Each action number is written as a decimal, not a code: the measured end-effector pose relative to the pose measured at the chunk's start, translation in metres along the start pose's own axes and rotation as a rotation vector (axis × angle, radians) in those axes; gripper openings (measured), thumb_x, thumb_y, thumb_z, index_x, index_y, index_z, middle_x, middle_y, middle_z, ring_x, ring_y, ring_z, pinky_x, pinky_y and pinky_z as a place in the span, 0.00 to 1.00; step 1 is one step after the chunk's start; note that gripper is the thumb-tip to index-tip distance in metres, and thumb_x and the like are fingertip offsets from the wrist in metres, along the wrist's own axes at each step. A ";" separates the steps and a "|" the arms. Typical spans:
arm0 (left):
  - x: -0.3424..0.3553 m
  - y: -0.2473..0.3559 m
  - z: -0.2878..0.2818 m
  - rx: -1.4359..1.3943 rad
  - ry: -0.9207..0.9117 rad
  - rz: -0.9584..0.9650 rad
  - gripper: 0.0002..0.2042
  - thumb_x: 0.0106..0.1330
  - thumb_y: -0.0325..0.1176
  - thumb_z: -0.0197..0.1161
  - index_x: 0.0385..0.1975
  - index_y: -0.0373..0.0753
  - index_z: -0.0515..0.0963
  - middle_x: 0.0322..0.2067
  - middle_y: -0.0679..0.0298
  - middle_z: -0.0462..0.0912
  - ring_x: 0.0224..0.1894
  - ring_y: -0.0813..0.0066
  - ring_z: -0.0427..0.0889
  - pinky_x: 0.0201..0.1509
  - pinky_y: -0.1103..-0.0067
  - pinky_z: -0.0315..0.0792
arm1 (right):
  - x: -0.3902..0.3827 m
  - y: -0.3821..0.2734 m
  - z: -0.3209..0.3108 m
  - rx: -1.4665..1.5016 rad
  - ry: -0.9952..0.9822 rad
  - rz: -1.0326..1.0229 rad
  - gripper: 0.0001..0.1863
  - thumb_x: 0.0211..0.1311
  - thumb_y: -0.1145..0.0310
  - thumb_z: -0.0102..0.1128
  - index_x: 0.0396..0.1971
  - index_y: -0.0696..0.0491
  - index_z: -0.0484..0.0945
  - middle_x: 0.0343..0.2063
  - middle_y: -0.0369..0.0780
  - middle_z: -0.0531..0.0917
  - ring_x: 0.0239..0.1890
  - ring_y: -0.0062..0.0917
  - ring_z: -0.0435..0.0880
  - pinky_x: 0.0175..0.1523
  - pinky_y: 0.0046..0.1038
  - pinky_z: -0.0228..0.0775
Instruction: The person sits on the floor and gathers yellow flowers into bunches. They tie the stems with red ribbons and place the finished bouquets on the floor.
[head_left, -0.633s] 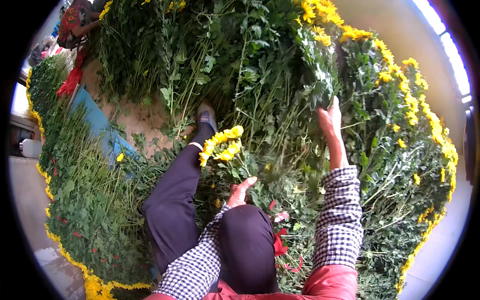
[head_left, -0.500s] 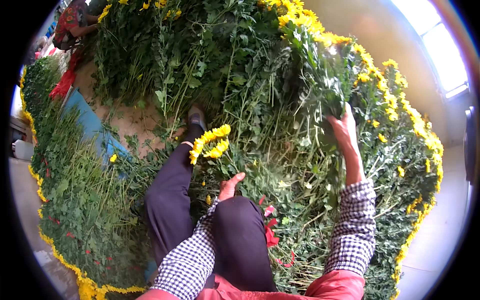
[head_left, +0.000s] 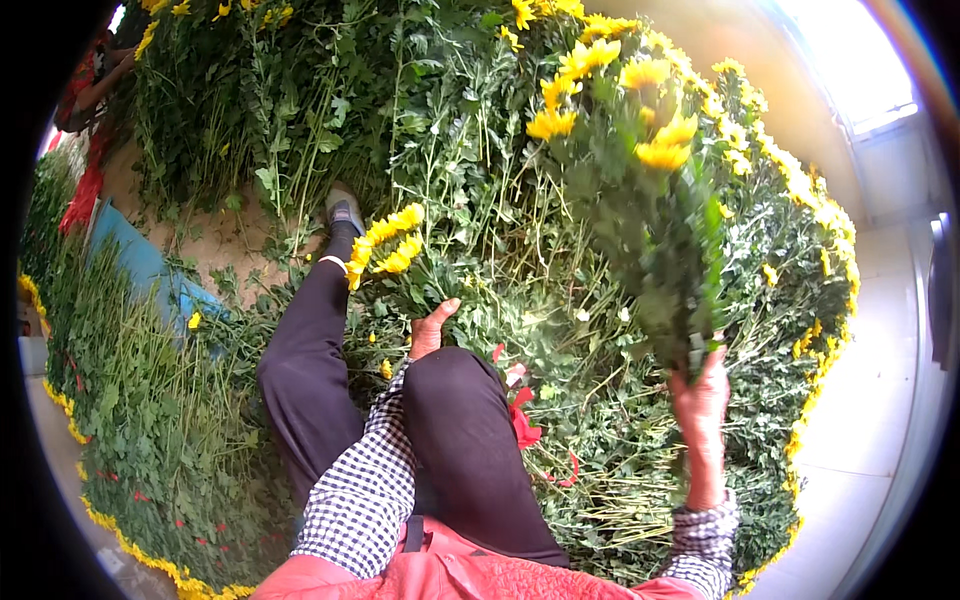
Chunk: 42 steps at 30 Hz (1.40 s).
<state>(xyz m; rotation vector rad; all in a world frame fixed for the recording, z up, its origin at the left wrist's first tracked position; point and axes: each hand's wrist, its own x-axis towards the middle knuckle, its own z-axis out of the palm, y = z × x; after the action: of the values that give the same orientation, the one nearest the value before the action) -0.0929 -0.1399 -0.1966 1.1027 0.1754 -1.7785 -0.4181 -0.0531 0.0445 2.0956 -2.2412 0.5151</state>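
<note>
My right hand is closed around the lower stems of several yellow chrysanthemums, lifted over the piled flowers on the right. Their leaves are smeared by motion, and the heads point away from me. Beside my raised knee, my left hand grips a smaller bunch of yellow chrysanthemums, its heads side by side over my shin. The thumb sticks out on that hand; its other fingers are mostly hidden behind the stems and leaves.
Cut chrysanthemums lie in a thick bank ahead, with another pile on the left. A blue sheet lies by bare brown floor. Red strips rest near my knee. Another person's arm shows at the far left.
My right hand has come back toward me, bringing a bunch of chrysanthemums off the far right bank. The left hand keeps its bunch beside the knee. The whole view has shifted slightly.
</note>
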 end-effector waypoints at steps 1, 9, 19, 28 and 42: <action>-0.001 -0.001 0.003 0.006 0.003 -0.010 0.21 0.49 0.36 0.73 0.43 0.41 0.77 0.39 0.68 0.80 0.39 0.73 0.77 0.48 0.73 0.72 | -0.016 0.005 0.021 0.026 -0.089 0.165 0.51 0.45 0.77 0.71 0.69 0.42 0.52 0.53 0.45 0.76 0.51 0.36 0.78 0.53 0.33 0.74; -0.005 0.013 -0.015 0.070 0.200 -0.002 0.27 0.46 0.39 0.75 0.46 0.42 0.72 0.40 0.64 0.77 0.39 0.70 0.76 0.46 0.71 0.73 | -0.060 0.029 0.217 0.176 -0.183 0.265 0.36 0.52 0.62 0.70 0.60 0.55 0.66 0.54 0.47 0.74 0.57 0.40 0.71 0.63 0.36 0.62; -0.007 0.017 0.005 0.130 0.290 -0.095 0.31 0.43 0.41 0.77 0.46 0.40 0.69 0.40 0.64 0.76 0.40 0.70 0.77 0.45 0.69 0.75 | -0.007 0.046 0.289 0.508 -0.225 0.467 0.16 0.56 0.60 0.68 0.34 0.56 0.77 0.25 0.38 0.81 0.28 0.25 0.77 0.36 0.28 0.69; -0.010 0.016 0.018 0.080 0.221 -0.061 0.20 0.46 0.36 0.75 0.40 0.42 0.78 0.37 0.67 0.81 0.37 0.73 0.80 0.42 0.72 0.76 | 0.011 0.073 0.208 0.483 0.248 0.658 0.06 0.64 0.70 0.57 0.35 0.56 0.73 0.29 0.35 0.75 0.33 0.20 0.71 0.42 0.23 0.66; 0.017 -0.006 -0.002 0.118 0.041 0.085 0.22 0.48 0.37 0.74 0.44 0.42 0.77 0.38 0.68 0.81 0.39 0.73 0.80 0.46 0.71 0.76 | 0.019 0.004 0.330 0.293 -0.399 0.252 0.26 0.51 0.68 0.64 0.53 0.51 0.74 0.40 0.42 0.79 0.42 0.35 0.79 0.50 0.31 0.71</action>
<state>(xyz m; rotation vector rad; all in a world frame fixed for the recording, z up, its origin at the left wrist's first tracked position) -0.0979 -0.1472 -0.2123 1.2133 0.0480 -1.7087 -0.3576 -0.1568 -0.2636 2.2252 -2.8341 0.4968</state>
